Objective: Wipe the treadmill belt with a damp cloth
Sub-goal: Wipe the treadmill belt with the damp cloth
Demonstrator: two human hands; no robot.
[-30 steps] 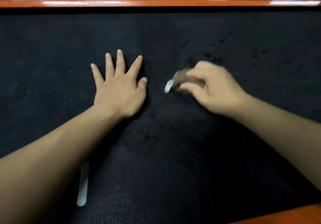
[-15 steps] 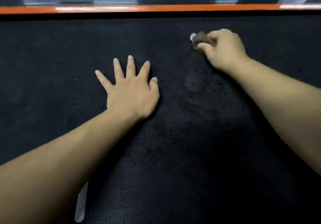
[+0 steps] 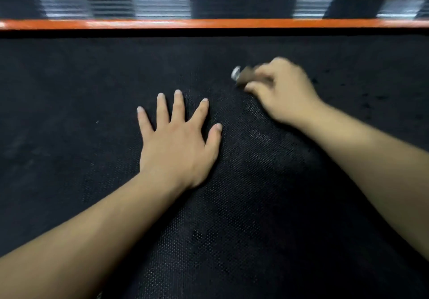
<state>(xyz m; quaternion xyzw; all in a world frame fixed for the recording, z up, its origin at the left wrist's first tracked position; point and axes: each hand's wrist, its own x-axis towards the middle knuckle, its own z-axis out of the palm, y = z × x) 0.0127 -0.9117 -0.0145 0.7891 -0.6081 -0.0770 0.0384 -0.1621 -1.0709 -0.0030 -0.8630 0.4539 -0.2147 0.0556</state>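
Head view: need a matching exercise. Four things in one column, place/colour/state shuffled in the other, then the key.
Column A
1. left hand
2. right hand
3. cloth
4. rail

Column B
a. orange, runs along the far edge of the belt
b. flat on the belt, fingers spread
c. brownish, bunched, pokes out of a grip
d. fingers curled round something, blurred

Pairs: 1-b, 2-d, 3-c, 4-a
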